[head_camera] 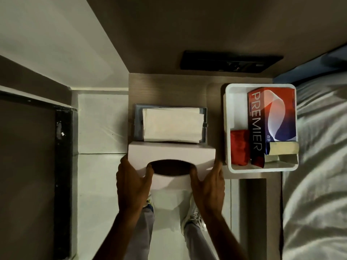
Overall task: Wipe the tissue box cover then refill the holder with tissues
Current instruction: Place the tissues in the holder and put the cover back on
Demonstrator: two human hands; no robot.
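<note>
Your left hand (131, 180) and right hand (207, 182) each have a grip on one short end of the white rectangular tissue box cover (170, 154), fingers pressed to its sides, with a fingertip of each hand hooked at either end of the dark oval slot (171, 167). The cover hangs at the near edge of the wooden bench (216, 102), its long axis running left to right, both hands equally close. Directly beyond it, away from you, lies the grey holder tray (138, 121) already loaded with a stack of white tissues (171, 124), its long axis parallel to the cover. So the coming move looks like straight forward and down, keeping the cover square to the tray. To the right, well apart, a white tray (228, 128) holds a red-and-blue tissue carton (272, 117) and a red cloth (240, 147)
</note>
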